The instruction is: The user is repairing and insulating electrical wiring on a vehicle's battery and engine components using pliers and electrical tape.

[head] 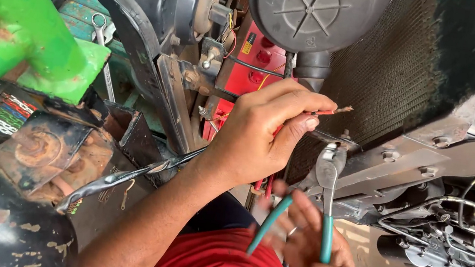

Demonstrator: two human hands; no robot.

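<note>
Pinching red wire (326, 112) in left hand (262, 130); right hand (313, 251) gripping open pliers (330, 169); risk: jaws nick copper strands or thumb.

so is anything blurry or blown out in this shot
Head view: the right hand with the pliers is smeared by motion blur; the left hand pinching the red wire is sharp; daylight is soft, with no harsh glare.

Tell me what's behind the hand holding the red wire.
Behind the left hand pinching the red wire: a red battery and dark radiator mesh. The hand covers the wire's run.
</note>
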